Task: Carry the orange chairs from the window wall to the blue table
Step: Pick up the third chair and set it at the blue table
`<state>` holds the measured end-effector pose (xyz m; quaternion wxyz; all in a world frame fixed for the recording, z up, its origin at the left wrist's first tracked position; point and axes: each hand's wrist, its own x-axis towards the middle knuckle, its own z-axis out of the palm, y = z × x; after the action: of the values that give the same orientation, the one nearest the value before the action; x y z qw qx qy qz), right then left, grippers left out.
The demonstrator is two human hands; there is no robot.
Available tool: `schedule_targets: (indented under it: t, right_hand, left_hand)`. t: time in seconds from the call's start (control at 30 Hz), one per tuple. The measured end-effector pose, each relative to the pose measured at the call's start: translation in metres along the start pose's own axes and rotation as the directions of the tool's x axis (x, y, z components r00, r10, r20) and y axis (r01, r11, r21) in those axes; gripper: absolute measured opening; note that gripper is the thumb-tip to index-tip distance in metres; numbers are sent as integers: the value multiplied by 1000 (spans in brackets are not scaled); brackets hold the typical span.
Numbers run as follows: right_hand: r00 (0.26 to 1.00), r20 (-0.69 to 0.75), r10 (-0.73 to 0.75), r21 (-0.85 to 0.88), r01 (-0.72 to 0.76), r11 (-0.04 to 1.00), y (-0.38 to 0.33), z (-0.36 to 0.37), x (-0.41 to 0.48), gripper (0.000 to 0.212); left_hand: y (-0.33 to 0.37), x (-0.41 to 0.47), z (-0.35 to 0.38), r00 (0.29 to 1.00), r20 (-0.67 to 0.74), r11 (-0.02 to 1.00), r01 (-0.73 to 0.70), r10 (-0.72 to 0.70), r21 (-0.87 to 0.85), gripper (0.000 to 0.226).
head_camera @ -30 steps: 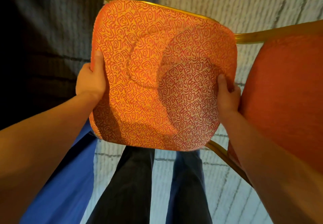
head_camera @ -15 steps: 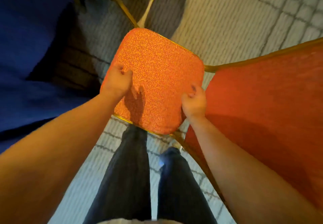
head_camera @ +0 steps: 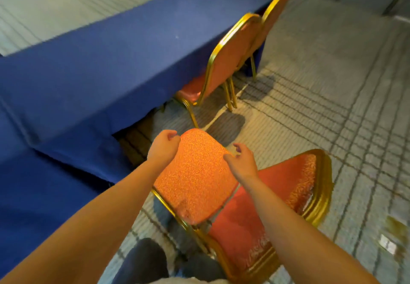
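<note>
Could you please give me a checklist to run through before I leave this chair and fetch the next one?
1. Chair beside table: ok.
2. Seat tucked under like the two placed chairs: not ok, it stands clear of the table.
3. Legs on floor: cannot tell, hidden.
4. Right hand off seat: ok, open above it.
5. Left hand off seat: cannot tell, curled at its corner.
</note>
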<state>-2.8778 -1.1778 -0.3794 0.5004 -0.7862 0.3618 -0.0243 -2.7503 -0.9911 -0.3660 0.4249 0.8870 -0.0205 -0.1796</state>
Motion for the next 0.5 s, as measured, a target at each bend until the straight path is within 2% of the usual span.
schedule_targets:
  t: [0.13,0.27,0.33,0.4,0.5]
  right_hand:
    - [990,20,-138,13,138,990,-25,-36,-15,54]
    - [974,106,-200,31,198,980,-34,-72,-28,56]
    - [966,121,-229,47,225,973,-35,-92,-35,55]
    - [961,124,-246,68,239,969,-34,-110,-40,54]
    - [955,141,-262,35,259,965,-34,-133,-48,56]
  left_hand:
    - [37,-41,-15,997,-41,997,-60,58,-55,41]
    - [70,-83,-32,992,42,992,-115,117,-43,21]
    - [84,-103,-39,984,75,987,-159,160,-20,20]
    - [94,-122,-41,983,50,983,-173,176,-62,21]
    - [98,-149,-30,989,-9,973,-147,148,-176,10]
